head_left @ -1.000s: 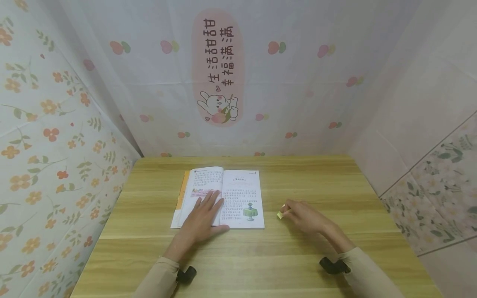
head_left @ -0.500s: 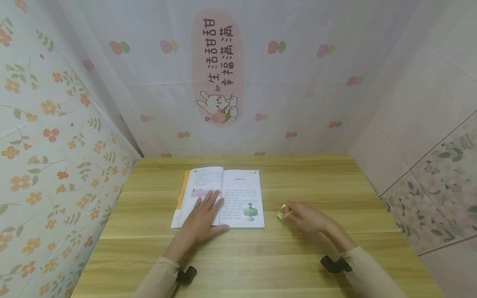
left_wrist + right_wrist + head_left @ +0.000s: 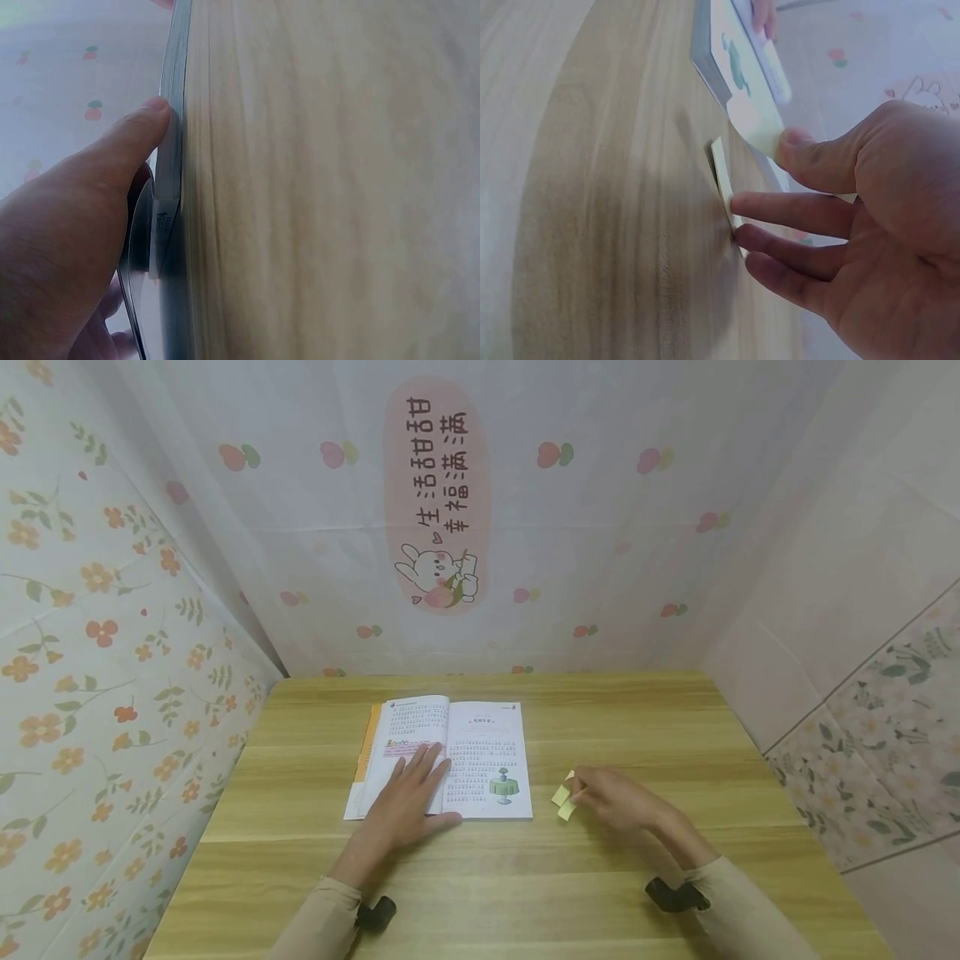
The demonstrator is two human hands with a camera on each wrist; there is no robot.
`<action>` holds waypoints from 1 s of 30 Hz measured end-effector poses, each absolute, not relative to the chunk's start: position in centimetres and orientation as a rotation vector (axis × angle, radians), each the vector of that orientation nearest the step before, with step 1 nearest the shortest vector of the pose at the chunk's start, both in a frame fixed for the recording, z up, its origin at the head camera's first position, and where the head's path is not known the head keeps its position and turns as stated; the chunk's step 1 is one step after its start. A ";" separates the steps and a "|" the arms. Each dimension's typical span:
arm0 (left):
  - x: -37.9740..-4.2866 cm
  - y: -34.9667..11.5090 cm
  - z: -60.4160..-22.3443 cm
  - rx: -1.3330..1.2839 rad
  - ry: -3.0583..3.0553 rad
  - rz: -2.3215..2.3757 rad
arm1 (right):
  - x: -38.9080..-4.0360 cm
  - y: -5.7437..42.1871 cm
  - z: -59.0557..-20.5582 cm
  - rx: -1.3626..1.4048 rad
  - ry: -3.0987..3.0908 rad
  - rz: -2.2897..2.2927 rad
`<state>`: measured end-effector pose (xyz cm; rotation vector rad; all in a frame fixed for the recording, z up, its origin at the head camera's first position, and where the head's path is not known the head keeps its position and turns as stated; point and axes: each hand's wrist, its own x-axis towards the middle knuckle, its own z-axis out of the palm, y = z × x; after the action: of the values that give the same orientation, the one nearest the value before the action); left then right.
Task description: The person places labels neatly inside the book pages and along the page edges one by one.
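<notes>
An open book lies at the left of the wooden table. My left hand rests flat on its left page with fingers spread, and in the left wrist view the thumb lies along the book's lower edge. Right of the book, my right hand is over small yellow papers. Its thumb pinches a yellow sticky note that stands raised at an angle; the index finger is mostly hidden. Other fingertips press on a thin sticky note pad lying on the table.
Bare wooden tabletop stretches in front of the book and to the right. Behind stands a white curtain with fruit prints, and flowered cloth hangs on the left. An orange cover edge shows under the left pages.
The yellow sticky note has come up from the pad in my right hand, so two yellow pieces now show by the fingers. My left hand and the book have not moved.
</notes>
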<state>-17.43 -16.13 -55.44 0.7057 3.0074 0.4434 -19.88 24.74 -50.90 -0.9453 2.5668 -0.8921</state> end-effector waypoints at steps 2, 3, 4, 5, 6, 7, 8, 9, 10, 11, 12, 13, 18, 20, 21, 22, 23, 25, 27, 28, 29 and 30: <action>-17.4 -16.1 -55.5 0.701 3.007 0.444 | -19.7 24.7 -50.9 -0.954 2.586 -0.878; -17.4 -16.1 -55.5 0.699 3.007 0.445 | -19.7 24.6 -50.9 -0.955 2.597 -0.868; -17.4 -16.1 -55.5 0.697 3.007 0.444 | -19.6 24.6 -50.9 -0.960 2.609 -0.859; -17.4 -16.1 -55.5 0.696 3.009 0.445 | -19.6 24.6 -51.0 -0.958 2.617 -0.854; -17.4 -16.1 -55.5 0.694 3.010 0.444 | -19.6 24.5 -51.0 -0.955 2.624 -0.851; -17.4 -16.1 -55.5 0.693 3.011 0.443 | -19.6 24.5 -51.0 -0.952 2.630 -0.852; -17.4 -16.1 -55.6 0.692 3.011 0.443 | -19.6 24.5 -51.0 -0.947 2.635 -0.854; -17.4 -16.1 -55.5 0.691 3.011 0.445 | -19.6 24.5 -51.1 -0.940 2.638 -0.863; -17.4 -16.1 -55.5 0.690 3.011 0.447 | -19.6 24.4 -51.1 -0.934 2.641 -0.875; -17.4 -16.1 -55.5 0.690 3.010 0.449 | -19.7 24.4 -51.1 -0.929 2.645 -0.888; -17.4 -16.1 -55.5 0.689 3.008 0.451 | -19.7 24.3 -51.1 -0.926 2.650 -0.901; -17.4 -16.1 -55.5 0.688 3.007 0.455 | -19.7 24.3 -51.1 -0.928 2.658 -0.911; -17.5 -16.1 -55.4 0.694 3.005 0.463 | -19.9 23.9 -51.2 -0.880 2.700 -0.940; -17.5 -16.1 -55.4 0.696 3.007 0.466 | -20.1 23.7 -51.2 -0.865 2.716 -0.942; -17.5 -16.1 -55.5 0.696 3.006 0.465 | -20.1 23.6 -51.2 -0.859 2.723 -0.946; -17.5 -16.2 -55.5 0.694 3.004 0.469 | -20.2 23.5 -51.2 -0.846 2.727 -0.953; -17.5 -16.2 -55.5 0.692 3.001 0.473 | -20.3 23.4 -51.2 -0.833 2.735 -0.953; -17.4 -16.2 -55.5 0.690 2.994 0.484 | -20.4 23.2 -51.1 -0.792 2.733 -0.982; -17.4 -16.2 -55.5 0.688 2.988 0.487 | -20.5 23.1 -51.1 -0.735 2.723 -1.020; -17.4 -16.2 -55.4 0.688 2.985 0.489 | -20.6 23.0 -51.2 -0.712 2.721 -1.035; -17.4 -16.2 -55.4 0.689 2.984 0.490 | -20.6 22.9 -51.2 -0.697 2.721 -1.047; -17.4 -16.2 -55.4 0.689 2.984 0.492 | -20.7 22.7 -51.2 -0.675 2.717 -1.065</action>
<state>-17.39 -16.25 -55.41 0.6894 2.9838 0.4918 -20.70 22.75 -51.23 -0.6747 2.7172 -1.0646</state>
